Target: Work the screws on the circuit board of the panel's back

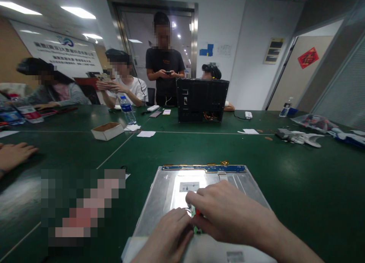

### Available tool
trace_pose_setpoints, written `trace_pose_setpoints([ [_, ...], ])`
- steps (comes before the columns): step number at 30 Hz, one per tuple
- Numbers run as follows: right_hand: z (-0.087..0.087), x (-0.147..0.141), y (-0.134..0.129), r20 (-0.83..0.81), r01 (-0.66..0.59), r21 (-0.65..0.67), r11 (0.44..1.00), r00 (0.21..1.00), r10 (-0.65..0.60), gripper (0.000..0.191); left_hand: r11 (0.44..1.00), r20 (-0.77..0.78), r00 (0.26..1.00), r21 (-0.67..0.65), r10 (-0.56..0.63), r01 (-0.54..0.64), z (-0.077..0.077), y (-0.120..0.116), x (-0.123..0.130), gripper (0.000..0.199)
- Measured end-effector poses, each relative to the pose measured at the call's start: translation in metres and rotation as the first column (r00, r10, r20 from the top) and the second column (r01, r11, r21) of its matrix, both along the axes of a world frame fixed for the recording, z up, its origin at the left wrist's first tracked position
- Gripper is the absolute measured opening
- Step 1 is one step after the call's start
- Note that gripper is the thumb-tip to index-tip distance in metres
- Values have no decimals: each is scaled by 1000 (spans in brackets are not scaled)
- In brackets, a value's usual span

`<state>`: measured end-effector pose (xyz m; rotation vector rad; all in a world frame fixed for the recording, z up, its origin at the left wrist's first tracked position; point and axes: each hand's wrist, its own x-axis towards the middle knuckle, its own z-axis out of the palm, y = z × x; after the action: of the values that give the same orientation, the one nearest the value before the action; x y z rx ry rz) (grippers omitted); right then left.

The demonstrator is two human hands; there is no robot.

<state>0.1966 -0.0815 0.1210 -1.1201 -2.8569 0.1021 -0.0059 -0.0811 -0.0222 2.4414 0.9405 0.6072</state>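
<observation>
A flat metal display panel [168, 194] lies on the table in front of me, its silvery back facing up. Along its far edge runs a narrow blue circuit board [228, 168]. Over the panel's near middle, my right hand [228, 209] is closed, with a small red-orange piece [197, 212] showing under its fingers; what that is stays mostly hidden. My left hand [171, 230] is beside it, fingers bent and drawn together at a small green part [197, 229], perhaps a circuit board. Whatever is between the left fingers is covered.
On the green table [308, 202] stand a black monitor housing [202, 101], an open cardboard box [107, 131] and a water bottle [127, 110]. Grey-white plastic pieces [298, 137] lie at right. Another person's hand [17, 154] rests at left. Several people are across the table.
</observation>
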Motion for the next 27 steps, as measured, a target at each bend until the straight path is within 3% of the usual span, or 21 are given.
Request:
trace_pose_setpoints([
  [7, 2, 3, -2, -15, -63, -15, 998, 998, 62, 18, 999, -12, 1000, -30, 11, -12, 2, -1, 1, 15],
  [19, 0, 0, 0, 24, 23, -8, 1000, 999, -22, 16, 1000, -1, 1000, -20, 1, -1, -2, 1, 1, 16],
  [27, 0, 3, -2, -30, -76, 4, 997, 997, 76, 19, 1000, 14, 1000, 2, -7, 7, -1, 1, 1, 17],
])
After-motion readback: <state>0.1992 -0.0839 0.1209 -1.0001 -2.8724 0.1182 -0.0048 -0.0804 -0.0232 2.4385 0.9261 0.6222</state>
